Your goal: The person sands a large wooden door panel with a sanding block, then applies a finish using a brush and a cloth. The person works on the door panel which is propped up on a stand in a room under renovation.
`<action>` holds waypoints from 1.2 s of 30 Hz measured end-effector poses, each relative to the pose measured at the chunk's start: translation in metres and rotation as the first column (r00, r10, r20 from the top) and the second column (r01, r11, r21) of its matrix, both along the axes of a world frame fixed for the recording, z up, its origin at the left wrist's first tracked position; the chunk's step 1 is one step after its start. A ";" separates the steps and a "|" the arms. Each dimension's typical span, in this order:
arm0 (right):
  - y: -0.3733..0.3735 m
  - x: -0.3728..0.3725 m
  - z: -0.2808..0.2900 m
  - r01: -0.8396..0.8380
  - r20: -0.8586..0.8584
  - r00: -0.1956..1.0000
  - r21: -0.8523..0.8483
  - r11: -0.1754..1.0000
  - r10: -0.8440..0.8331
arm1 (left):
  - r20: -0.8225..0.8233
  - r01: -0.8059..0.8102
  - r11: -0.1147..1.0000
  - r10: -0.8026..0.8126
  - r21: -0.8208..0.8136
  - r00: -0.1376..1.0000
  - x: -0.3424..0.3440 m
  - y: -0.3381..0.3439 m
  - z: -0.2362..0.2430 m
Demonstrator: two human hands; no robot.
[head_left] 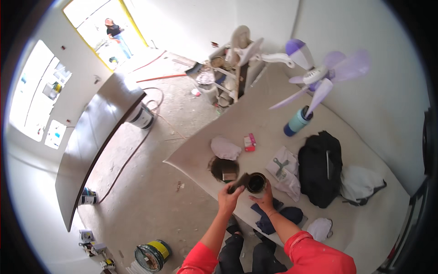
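Both my hands are in front of me over the near edge of a pale board-like surface (269, 132). My left hand (228, 198) is closed on a dark brown flat piece (239, 183); I cannot tell its exact kind. My right hand (264, 199) grips a small round open can (257, 183), dark inside. The brown piece sits right beside the can's rim. Beyond my left hand lie a dark round patch or vessel (219, 168) with a small block in it and a whitish cloth (226, 148). A green-handled scraper (281, 165) rests on a pale cloth to the right.
On the surface are a black bag (320, 169), a teal bottle (298, 120), dark cloth (289, 217) and a pink-and-white box (249, 142). A purple fan (319, 75) stands behind. Left, a long dark panel (98, 130) rests near buckets; hoses cross the floor. A person (115, 33) stands beyond the doorway.
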State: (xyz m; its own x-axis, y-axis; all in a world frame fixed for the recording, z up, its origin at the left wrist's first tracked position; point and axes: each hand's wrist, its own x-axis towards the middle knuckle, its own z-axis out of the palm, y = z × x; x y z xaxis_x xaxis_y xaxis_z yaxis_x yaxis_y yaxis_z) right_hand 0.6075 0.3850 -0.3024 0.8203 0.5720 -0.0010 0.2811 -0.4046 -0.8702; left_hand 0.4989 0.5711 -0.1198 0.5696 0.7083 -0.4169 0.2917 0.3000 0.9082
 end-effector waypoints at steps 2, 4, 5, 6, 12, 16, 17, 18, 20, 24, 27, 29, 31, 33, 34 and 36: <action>0.018 0.001 -0.004 -0.101 0.161 0.981 -0.069 0.993 0.111 | -0.015 -0.030 0.989 0.033 0.141 0.999 -0.055 -0.004 -0.017; 0.030 -0.004 -0.007 0.018 0.049 0.999 0.097 0.995 -0.023 | -0.100 -0.011 0.929 0.052 0.371 0.994 -0.101 -0.007 0.001; 0.030 -0.007 0.001 0.056 -0.012 0.998 0.164 0.985 -0.054 | -0.192 -0.012 0.924 0.092 0.382 0.977 -0.126 -0.016 0.014; 0.038 -0.007 0.007 0.045 -0.046 0.998 0.200 0.979 -0.037 | -0.284 -0.015 0.921 0.136 0.389 0.949 -0.154 -0.019 0.024; 0.022 0.009 0.048 -0.097 -0.047 0.993 0.200 0.975 0.109 | -0.400 -0.314 0.869 0.462 0.383 0.792 -0.295 -0.097 0.052; 0.010 0.012 0.120 -0.281 0.076 0.960 0.238 0.930 0.271 | -0.273 -0.608 0.678 0.729 0.413 0.628 -0.371 -0.171 0.060; 0.008 0.002 0.151 -0.347 0.085 0.938 0.274 0.897 0.337 | -0.253 -0.649 0.631 0.771 0.425 0.584 -0.385 -0.194 0.080; 0.008 -0.009 0.179 -0.415 0.095 0.909 0.308 0.856 0.406 | -0.233 -0.691 0.577 0.814 0.436 0.533 -0.397 -0.218 0.100; -0.002 -0.026 0.230 -0.513 0.145 0.858 0.294 0.806 0.493 | -0.170 -0.799 0.438 0.899 0.413 0.404 -0.402 -0.267 0.145; -0.030 -0.069 0.301 -0.644 -0.016 0.720 0.357 0.676 0.694 | -0.035 -0.958 0.186 0.982 0.217 0.183 -0.416 -0.332 0.210; -0.043 -0.107 0.337 -0.695 -0.082 0.627 0.392 0.603 0.775 | 0.109 -0.997 -0.056 0.992 -0.055 -0.061 -0.431 -0.386 0.220; -0.054 -0.144 0.364 -0.697 -0.087 0.564 0.483 0.530 0.821 | 0.171 -0.966 -0.164 0.965 -0.198 -0.199 -0.444 -0.415 0.235; -0.058 -0.175 0.390 -0.767 -0.143 0.439 0.454 0.453 0.887 | 0.165 -0.926 -0.304 0.924 -0.222 -0.343 -0.461 -0.443 0.233; -0.051 -0.191 0.400 -0.835 -0.169 0.353 0.387 0.391 0.920 | 0.143 -0.886 -0.420 0.882 -0.195 -0.449 -0.474 -0.462 0.223; -0.047 -0.201 0.403 -0.852 -0.167 0.264 0.421 0.310 0.950 | 0.125 -0.866 -0.477 0.860 -0.150 -0.495 -0.480 -0.474 0.220; -0.032 -0.241 0.434 -0.877 -0.069 0.186 0.438 0.197 0.980 | 0.109 -0.873 -0.488 0.869 0.018 -0.484 -0.491 -0.501 0.226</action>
